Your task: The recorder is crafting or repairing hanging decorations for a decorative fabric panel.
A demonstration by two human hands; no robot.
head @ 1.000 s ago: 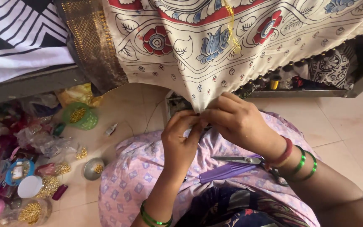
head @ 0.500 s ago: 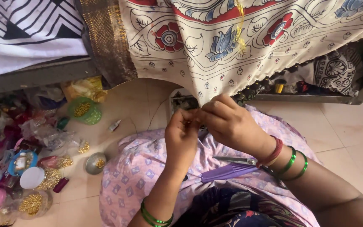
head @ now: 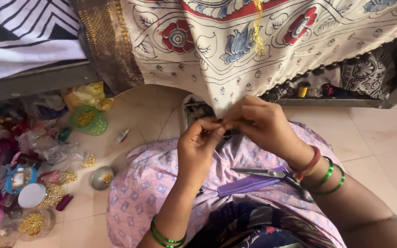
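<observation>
— What were your hands busy with at that moment, seen from the head camera?

— Both were pinched on the lower edge of the printed cloth [head: 235, 55], the cream one with red and blue flowers that hung from twelve o'clock. My left hand [head: 198, 149] had thumb and forefinger closed on something tiny at the hem, too small to tell what. My right hand [head: 260, 124], curled shut from two o'clock, gripped the same fold.

— Which step would you call it?

— I'd judge it as working a small piece onto the hem's beaded border. The next move seemed to call for a steady pinch and keeping the fold taut.

— And the cloth itself?

— Soft, draped, and gathered to a point where my fingertips met, a yellow tassel [head: 257, 25] dangling higher up.

— Anything close by?

— Scissors [head: 272, 173] and a purple comb [head: 249, 184] lay on my lap at five o'clock; a green basket [head: 88, 120] and tubs of gold beads [head: 32, 223] sat at nine.
</observation>
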